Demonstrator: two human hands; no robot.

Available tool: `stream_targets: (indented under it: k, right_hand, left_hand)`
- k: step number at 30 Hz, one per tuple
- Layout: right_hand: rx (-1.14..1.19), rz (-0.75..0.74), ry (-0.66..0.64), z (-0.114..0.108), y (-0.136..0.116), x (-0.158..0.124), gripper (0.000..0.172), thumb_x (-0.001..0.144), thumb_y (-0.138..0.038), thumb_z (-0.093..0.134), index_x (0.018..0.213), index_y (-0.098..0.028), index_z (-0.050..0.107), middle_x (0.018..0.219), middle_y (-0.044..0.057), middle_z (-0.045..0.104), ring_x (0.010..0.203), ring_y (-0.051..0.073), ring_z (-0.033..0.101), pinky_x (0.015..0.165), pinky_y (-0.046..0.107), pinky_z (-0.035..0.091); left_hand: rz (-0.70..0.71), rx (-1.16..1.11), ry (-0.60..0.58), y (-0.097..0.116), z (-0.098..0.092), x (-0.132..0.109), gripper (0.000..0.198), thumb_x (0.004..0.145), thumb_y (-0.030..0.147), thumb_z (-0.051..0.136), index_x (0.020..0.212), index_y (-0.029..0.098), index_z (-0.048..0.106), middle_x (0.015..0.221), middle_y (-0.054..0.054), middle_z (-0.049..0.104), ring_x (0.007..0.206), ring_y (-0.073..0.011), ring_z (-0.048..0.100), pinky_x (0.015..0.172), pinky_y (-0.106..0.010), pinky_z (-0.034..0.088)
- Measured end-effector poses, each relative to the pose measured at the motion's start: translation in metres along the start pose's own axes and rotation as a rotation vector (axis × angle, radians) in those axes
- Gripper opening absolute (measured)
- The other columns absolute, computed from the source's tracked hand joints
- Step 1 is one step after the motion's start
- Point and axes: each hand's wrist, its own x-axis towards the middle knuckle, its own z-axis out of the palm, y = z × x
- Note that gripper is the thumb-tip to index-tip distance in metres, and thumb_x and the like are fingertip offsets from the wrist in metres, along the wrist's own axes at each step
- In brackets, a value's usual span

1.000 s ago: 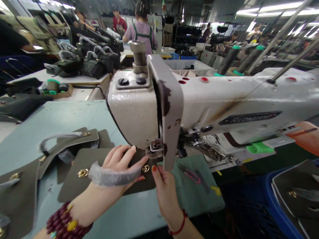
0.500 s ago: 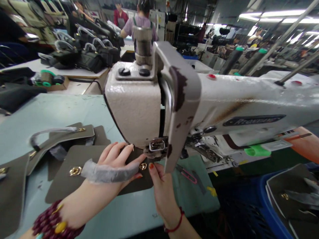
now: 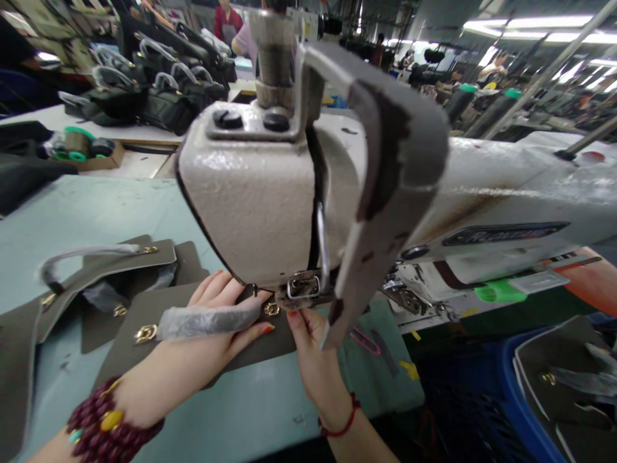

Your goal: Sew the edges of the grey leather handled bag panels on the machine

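A dark taupe bag panel (image 3: 159, 302) lies on the table under the head of a sewing machine (image 3: 245, 199). Across its top runs a carry handle wrapped in clear plastic film (image 3: 207, 321), fixed at each end by a gold-coloured fitting. My left hand (image 3: 216, 341) rests flat on the panel beneath this handle, fingers stretched and apart, their tips partly behind the machine head. With thumb on top, my right hand (image 3: 311, 337) pinches the panel's right edge beside the gold fitting (image 3: 271, 309). The needle area is mostly hidden by the machine's guard.
More panels with wrapped handles (image 3: 125, 263) lie at the left. Pink thread snips (image 3: 365, 341) rest right of my right hand. A blue basket (image 3: 496, 379) at lower right holds further panels. Behind stand black bags (image 3: 164, 103) and a box of thread spools (image 3: 77, 145).
The machine head looks nearer and larger as the view has shifted. The panel has turned slightly, its right end moving up and left with both hands on it.
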Motion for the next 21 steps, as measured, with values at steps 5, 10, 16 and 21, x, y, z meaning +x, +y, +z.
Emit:
stream_targets:
  k: [5,10,16,21]
  right_hand:
    - [0.033,0.008,0.015,-0.002,-0.004,0.000,0.044,0.092,-0.051,0.048,0.077,-0.016,0.069,0.066,0.004,0.062,0.078,0.020,0.060,0.065,0.024,0.047]
    - [0.246,0.099,-0.103,-0.007,0.000,-0.010,0.043,0.089,-0.055,0.051,0.081,-0.017,0.068,0.073,0.004,0.063,0.068,0.016,0.063,0.052,0.021,0.048]
    - [0.547,0.256,-0.171,-0.018,0.011,-0.025,0.050,0.088,-0.059,0.051,0.090,-0.012,0.070,0.076,0.007,0.069,0.065,0.016,0.070,0.057,0.021,0.052]
    - [0.560,0.248,-0.158,-0.019,0.015,-0.028,0.052,0.089,-0.058,0.051,0.086,-0.010,0.070,0.076,0.010,0.071,0.068,0.017,0.071,0.056,0.021,0.051]
  left_hand:
    - [0.019,0.074,-0.035,0.005,-0.006,0.005,0.035,0.088,0.051,0.055,0.108,0.025,0.068,0.097,-0.009,0.066,0.096,-0.0288,0.056,0.087,-0.045,0.045]
    - [-0.004,0.101,-0.103,0.002,-0.004,0.003,0.035,0.088,0.053,0.054,0.101,0.024,0.069,0.079,-0.005,0.065,0.071,-0.0230,0.054,0.070,-0.037,0.044]
    - [-0.033,-0.035,-0.111,-0.008,0.006,-0.003,0.046,0.094,0.055,0.038,0.106,0.023,0.069,0.094,-0.008,0.069,0.087,-0.0257,0.061,0.081,-0.041,0.046]
    - [-0.037,-0.050,-0.030,-0.006,0.002,0.002,0.054,0.092,0.059,0.032,0.090,0.023,0.071,0.088,-0.009,0.067,0.085,-0.0260,0.059,0.080,-0.042,0.049]
